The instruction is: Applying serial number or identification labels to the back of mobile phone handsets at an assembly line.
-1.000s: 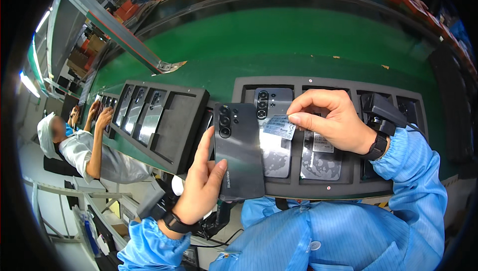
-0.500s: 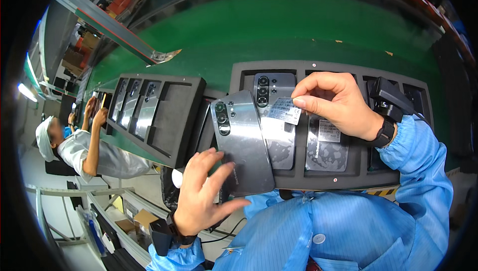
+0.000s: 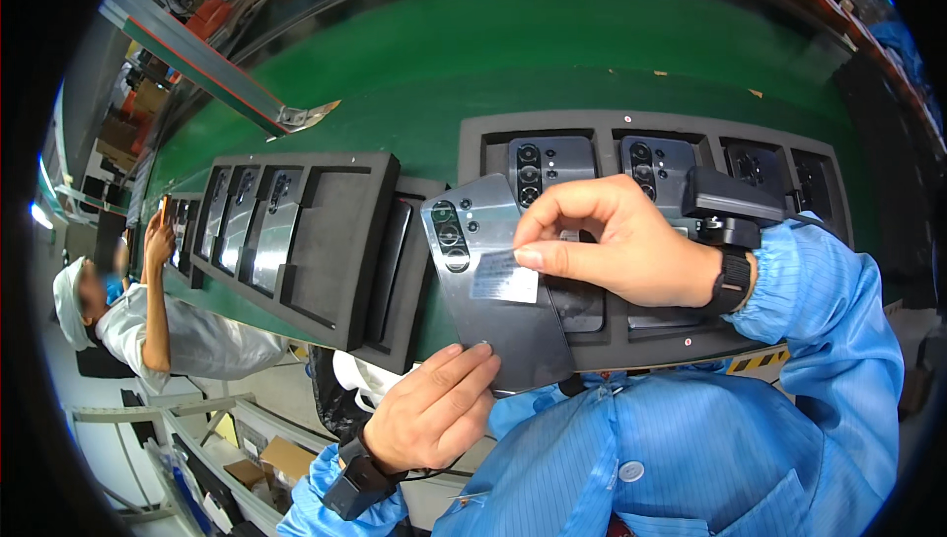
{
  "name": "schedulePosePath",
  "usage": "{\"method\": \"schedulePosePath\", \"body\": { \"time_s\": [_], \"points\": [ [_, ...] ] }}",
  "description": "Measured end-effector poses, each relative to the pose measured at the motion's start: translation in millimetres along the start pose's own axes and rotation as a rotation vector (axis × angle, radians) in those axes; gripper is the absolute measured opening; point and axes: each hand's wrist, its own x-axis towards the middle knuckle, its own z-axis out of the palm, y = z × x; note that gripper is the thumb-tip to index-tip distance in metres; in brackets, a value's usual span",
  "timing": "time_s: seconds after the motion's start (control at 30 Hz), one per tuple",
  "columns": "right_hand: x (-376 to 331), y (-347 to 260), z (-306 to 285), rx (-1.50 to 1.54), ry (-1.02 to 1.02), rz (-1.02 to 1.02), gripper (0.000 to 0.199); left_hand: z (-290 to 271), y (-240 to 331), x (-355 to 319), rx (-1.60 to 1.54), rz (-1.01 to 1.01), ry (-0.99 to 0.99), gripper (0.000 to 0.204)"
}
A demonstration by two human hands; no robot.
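A dark grey smartphone [image 3: 503, 335], camera side up, lies slanted over the left edge of a foam tray. My left hand [image 3: 434, 409] is closed at its lower left edge, fingers together and tips on the phone; the thumb is hidden. Between thumb and forefinger, my right hand [image 3: 621, 246] pinches a translucent printed label [image 3: 504, 279] by its upper right corner. The label hangs over the phone's back; whether it touches cannot be seen. Under my right hand, a second smartphone [image 3: 552, 157] sits in a tray slot, partly covered.
The black foam tray [image 3: 681, 124] holds several phones in its slots. Another foam tray [image 3: 335, 231] with phones stands to the left on top of a lower one. Behind them runs a green work surface [image 3: 473, 54]. A co-worker [image 3: 178, 335] in white works at far left.
My right hand has carried the label left and down, over the slanted phone. My left hand's spread fingers have come together at the phone's lower edge.
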Motion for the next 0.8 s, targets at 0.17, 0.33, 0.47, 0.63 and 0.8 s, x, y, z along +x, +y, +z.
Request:
{"method": "schedulePosePath", "body": {
  "time_s": [0.17,0.33,0.47,0.63,0.8],
  "points": [
    [12,19,12,0.427,0.071,0.241,0.009,-2,-19,18,-0.233,-0.042,0.035,0.018],
    [9,22,7,0.610,0.121,0.341,0.015,0,-51,39,-0.241,-0.274,-0.038,0.018],
    [11,29,3,0.690,0.120,0.377,0.016,7,-65,50,0.001,-0.260,0.005,0.024],
    [10,30,-3,0.709,0.090,0.385,0.015,13,-84,53,-0.101,-0.342,-0.045,0.023],
    [10,29,-3,0.715,0.066,0.394,0.014,24,-99,64,-0.224,-0.340,0.178,0.010]
  ]
}}
